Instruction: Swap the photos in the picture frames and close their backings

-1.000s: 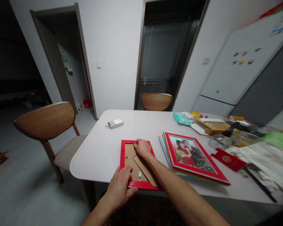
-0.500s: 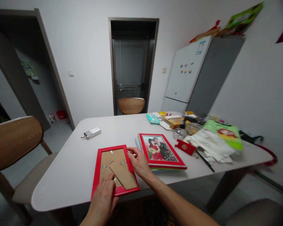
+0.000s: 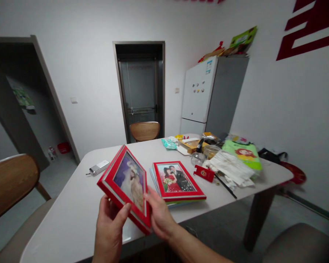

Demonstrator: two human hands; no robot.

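Note:
A red picture frame [image 3: 106,179] with a photo of a person in a pale gown is held tilted above the table's near edge, its picture side toward me. My left hand [image 3: 109,223] grips its lower left edge, thumb on the front and fingers behind. On the right edge of the same frame, my right hand [image 3: 160,215] is closed, with part of its fingers out of sight. Just to the right lies a second red picture frame [image 3: 178,180], showing a couple, on top of a few thin flat items.
The white table [image 3: 63,208] also bears a silver device [image 3: 98,168] at left. To the right are a red card [image 3: 204,172], a black stick [image 3: 226,186], white cloth [image 3: 230,164], a green package [image 3: 244,155] and a glass jar [image 3: 197,159]. A wooden chair [image 3: 144,130] stands behind.
The picture frame lay back side up on the table; now it is lifted and turned over, its photo showing. Both hands have come to grip its edges. The camera view has tilted upward.

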